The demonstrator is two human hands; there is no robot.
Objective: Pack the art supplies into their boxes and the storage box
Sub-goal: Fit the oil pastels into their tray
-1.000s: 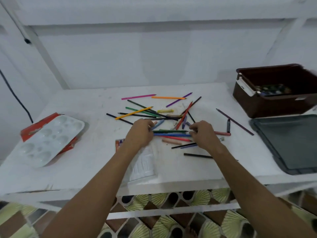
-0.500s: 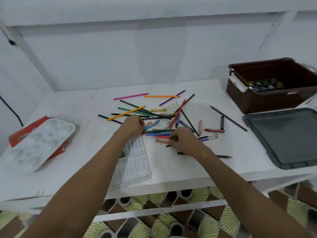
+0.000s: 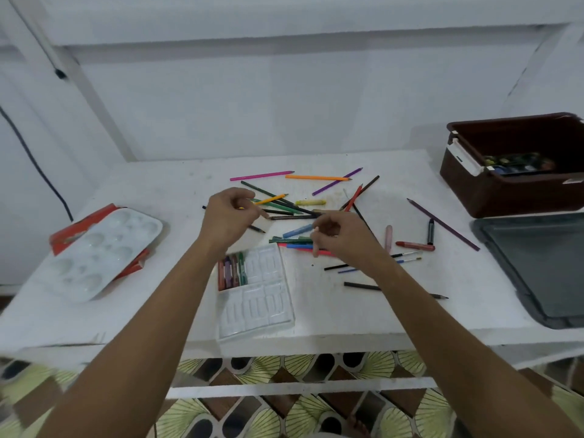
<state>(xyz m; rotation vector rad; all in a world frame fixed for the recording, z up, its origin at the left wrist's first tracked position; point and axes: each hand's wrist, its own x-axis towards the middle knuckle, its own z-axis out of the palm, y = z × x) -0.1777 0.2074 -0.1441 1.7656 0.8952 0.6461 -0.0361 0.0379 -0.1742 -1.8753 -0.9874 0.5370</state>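
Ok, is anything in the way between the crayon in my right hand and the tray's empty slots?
Nothing visible: the right hand holds the crayon beside the tray, whose near slots lie open.

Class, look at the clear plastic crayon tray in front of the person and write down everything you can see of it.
The crayon tray is a thin moulded insert of clear plastic, ribbed with rows of narrow slots. It lies flat on the white table, near the front edge between the person's forearms, slightly askew. A few crayons, brown, purple and green among them, fill slots at its far left corner; the other slots look empty. Neither hand touches it.
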